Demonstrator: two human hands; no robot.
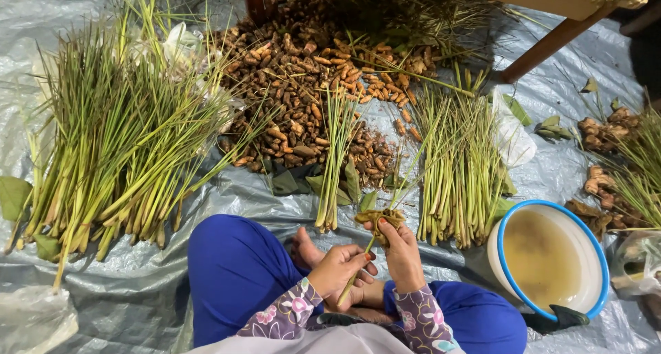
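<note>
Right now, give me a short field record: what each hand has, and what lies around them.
left hand: pinches the lower end of a thin green stalk
right hand: grips a folded leaf bundle at the stalk's top
ahead: small stalk bunch, brown root pile
left side: large stalk heap
right side: stalk bunch, blue-rimmed basin of cloudy liquid
ground: grey plastic sheet
</note>
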